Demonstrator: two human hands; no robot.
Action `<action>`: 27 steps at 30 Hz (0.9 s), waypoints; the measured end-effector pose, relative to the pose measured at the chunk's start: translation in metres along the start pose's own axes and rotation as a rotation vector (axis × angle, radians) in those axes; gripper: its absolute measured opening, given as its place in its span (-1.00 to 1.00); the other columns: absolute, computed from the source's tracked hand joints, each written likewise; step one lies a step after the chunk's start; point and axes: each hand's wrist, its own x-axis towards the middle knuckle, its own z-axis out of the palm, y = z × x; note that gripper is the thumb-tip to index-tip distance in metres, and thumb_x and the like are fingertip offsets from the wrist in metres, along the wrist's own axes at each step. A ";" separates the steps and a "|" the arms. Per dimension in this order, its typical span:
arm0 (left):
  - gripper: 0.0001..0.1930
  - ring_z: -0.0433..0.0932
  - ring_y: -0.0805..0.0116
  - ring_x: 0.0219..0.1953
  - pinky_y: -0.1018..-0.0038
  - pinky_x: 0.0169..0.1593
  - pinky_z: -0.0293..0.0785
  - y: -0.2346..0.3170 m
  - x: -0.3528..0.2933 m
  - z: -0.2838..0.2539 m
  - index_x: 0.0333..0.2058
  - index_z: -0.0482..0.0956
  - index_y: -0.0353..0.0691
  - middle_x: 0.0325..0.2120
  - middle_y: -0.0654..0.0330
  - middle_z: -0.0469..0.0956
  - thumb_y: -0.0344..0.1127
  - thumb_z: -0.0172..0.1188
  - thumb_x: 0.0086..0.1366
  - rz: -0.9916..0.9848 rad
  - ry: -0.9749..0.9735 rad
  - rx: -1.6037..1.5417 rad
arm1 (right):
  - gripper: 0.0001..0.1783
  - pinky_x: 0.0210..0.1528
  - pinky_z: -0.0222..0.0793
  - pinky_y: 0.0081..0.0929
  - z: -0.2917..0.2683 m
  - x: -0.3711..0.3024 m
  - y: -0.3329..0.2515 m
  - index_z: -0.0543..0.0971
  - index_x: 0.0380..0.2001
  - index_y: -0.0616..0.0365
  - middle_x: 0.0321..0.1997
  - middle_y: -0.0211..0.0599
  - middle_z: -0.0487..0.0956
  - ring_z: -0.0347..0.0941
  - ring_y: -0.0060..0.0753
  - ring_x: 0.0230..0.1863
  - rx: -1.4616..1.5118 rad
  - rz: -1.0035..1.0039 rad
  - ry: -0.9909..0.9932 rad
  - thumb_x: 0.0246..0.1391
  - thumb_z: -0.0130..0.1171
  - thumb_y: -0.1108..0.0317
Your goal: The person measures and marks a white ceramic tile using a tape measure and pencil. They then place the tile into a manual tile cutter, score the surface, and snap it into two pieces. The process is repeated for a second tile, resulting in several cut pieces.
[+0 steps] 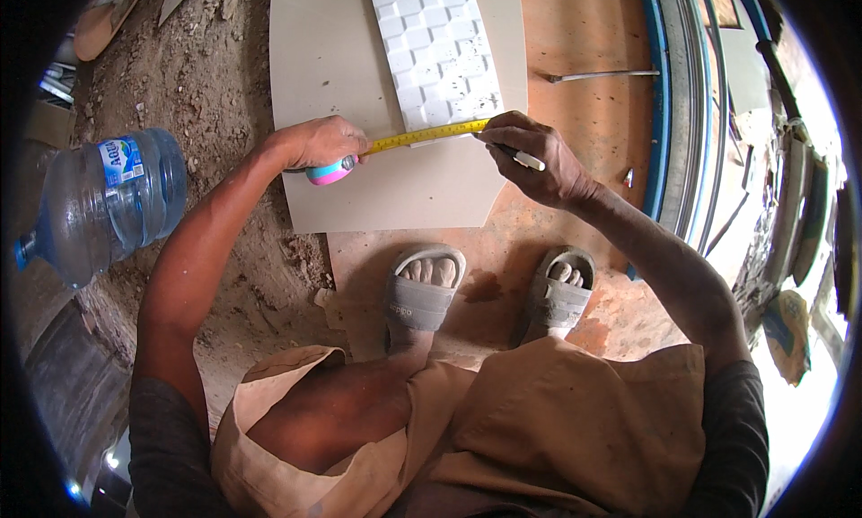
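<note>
A yellow tape measure [422, 138] is stretched across the near end of a white strip with a raised block pattern [440, 47]. My left hand [325, 141] is closed on the tape measure beside its pink and turquoise case [332, 171]. At the other end of the tape, my right hand [543, 163] grips a dark pen with a white end [528, 160], its fingertips at the blade. Whether they pinch the blade is hidden. Under the strip lies a large beige board [328, 60], flat on the ground.
A large blue water bottle [157, 204] lies on rough soil to the left. A thin metal rod [602, 74] rests on the orange floor, with blue and grey metal profiles [678, 114] along the right. My sandalled feet [422, 289] stand just behind the board.
</note>
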 end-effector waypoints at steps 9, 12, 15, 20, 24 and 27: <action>-0.57 0.59 0.27 -0.27 0.33 -0.10 0.51 0.007 -0.003 -0.003 -0.15 0.67 -0.19 -0.27 0.11 0.67 0.03 -0.02 0.42 -0.022 -0.017 0.014 | -0.75 -0.13 0.56 -0.41 0.002 -0.001 -0.004 0.55 -0.10 0.44 -0.10 0.07 0.57 0.60 -0.16 -0.19 0.012 0.027 0.004 0.13 0.09 0.66; -0.56 0.59 0.27 -0.27 0.33 -0.10 0.51 0.006 -0.003 -0.002 -0.14 0.67 -0.19 -0.27 0.11 0.67 0.04 -0.02 0.42 -0.039 -0.016 0.002 | -0.79 -0.06 0.53 -0.27 0.004 -0.001 -0.004 0.54 -0.16 0.37 -0.11 0.03 0.55 0.57 -0.05 -0.14 0.021 0.050 0.007 0.10 0.12 0.60; -0.55 0.59 0.28 -0.27 0.33 -0.10 0.51 0.002 -0.001 -0.002 -0.14 0.66 -0.21 -0.27 0.11 0.67 0.05 -0.02 0.43 -0.027 -0.023 -0.002 | -0.81 -0.04 0.52 -0.21 0.004 0.000 -0.005 0.53 -0.19 0.33 -0.12 0.01 0.54 0.56 0.00 -0.13 0.026 0.059 0.004 0.08 0.12 0.57; -0.54 0.58 0.31 -0.28 0.34 -0.13 0.52 -0.004 0.004 0.000 -0.14 0.66 -0.22 -0.28 0.12 0.67 0.07 -0.01 0.45 0.001 -0.017 -0.019 | -0.80 -0.12 0.54 -0.38 0.000 0.004 -0.004 0.57 -0.17 0.39 -0.13 -0.01 0.58 0.59 -0.18 -0.20 -0.002 0.073 -0.052 0.12 0.12 0.58; -0.52 0.56 0.34 -0.30 0.36 -0.14 0.51 -0.007 0.003 0.001 -0.16 0.65 -0.23 -0.31 0.14 0.65 0.09 -0.03 0.47 0.026 -0.017 -0.063 | -0.86 -0.15 0.52 -0.36 -0.011 0.007 -0.009 0.60 -0.27 0.35 -0.22 -0.06 0.61 0.59 -0.20 -0.23 0.127 0.165 -0.012 0.09 0.16 0.54; -0.51 0.54 0.36 -0.32 0.38 -0.14 0.50 -0.003 -0.002 0.002 -0.18 0.63 -0.25 -0.34 0.15 0.64 0.09 -0.05 0.48 -0.009 0.022 -0.062 | -0.86 -0.16 0.51 -0.38 -0.034 0.017 -0.024 0.61 -0.26 0.34 -0.24 -0.09 0.62 0.59 -0.29 -0.24 0.183 0.202 0.064 0.10 0.18 0.53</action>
